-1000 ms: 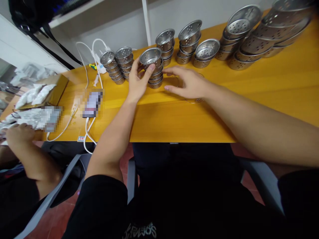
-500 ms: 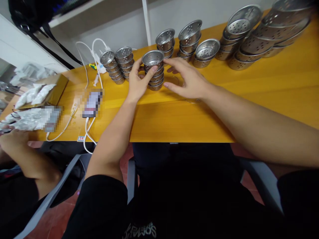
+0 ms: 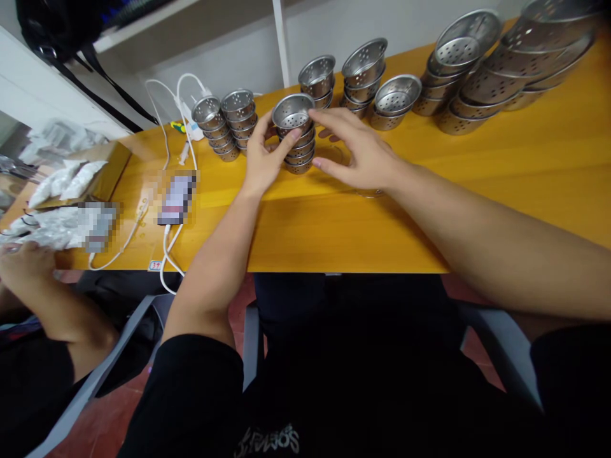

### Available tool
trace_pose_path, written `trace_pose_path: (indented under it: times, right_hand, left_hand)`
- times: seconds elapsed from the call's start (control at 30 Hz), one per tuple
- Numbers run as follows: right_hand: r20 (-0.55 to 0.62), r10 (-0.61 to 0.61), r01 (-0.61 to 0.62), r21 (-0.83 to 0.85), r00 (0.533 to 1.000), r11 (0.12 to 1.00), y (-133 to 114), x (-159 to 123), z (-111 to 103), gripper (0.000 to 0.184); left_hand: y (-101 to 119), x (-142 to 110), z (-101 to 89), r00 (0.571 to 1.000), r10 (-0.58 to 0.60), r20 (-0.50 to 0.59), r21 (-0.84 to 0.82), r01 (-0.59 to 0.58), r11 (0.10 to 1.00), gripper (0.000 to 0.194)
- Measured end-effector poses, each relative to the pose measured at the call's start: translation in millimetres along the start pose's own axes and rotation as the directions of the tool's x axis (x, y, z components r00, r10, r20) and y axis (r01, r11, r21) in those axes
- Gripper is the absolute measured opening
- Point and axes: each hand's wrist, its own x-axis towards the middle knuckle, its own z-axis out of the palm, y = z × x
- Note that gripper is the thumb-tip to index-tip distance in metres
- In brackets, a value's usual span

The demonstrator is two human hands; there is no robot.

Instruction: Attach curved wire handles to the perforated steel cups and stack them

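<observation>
A stack of perforated stainless steel cups (image 3: 300, 151) stands on the table in front of me. My left hand (image 3: 265, 158) grips the stack's left side, its thumb pressed on the upper cup's front wall and its fingers behind. At the right side is my right hand (image 3: 361, 151), with thumb and fingers apart. Its index fingertip is at the top cup's rim; whether it touches cannot be made out. Similar cups (image 3: 208, 114) form two stacks to the left. Behind and to the right, more cups (image 3: 397, 95) stand in stacks, growing larger toward the right edge.
A phone (image 3: 177, 198) on a white charging cable lies left of my left arm. Clear plastic bags (image 3: 57, 228) and a cardboard box (image 3: 112, 170) sit at far left, beside a co-worker's hand (image 3: 28, 267). The wooden table (image 3: 344, 238) meets a wall behind.
The top cup sits very slightly higher, and my right index finger has come a little over its rim. My left hand keeps its grip. The co-worker's hand has shifted slightly.
</observation>
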Motion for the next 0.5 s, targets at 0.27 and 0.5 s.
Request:
trace_pose_path:
  times: [0.27,0.5]
  right_hand:
    - [0.015,0.114,-0.113,-0.073,0.993,0.991,-6.9,-1.6,-2.8,0.114]
    - [0.026,0.033,-0.032,-0.053,0.999,0.998,-2.5,-0.9,3.9,0.118]
  left_hand:
    - [-15.1,2.3,-5.4,0.994,0.107,0.032,-0.002,-0.107,0.994,0.104]
    - [-16.8,-2.2,-2.8,0.998,0.056,-0.001,0.121,-0.056,0.991,0.099]
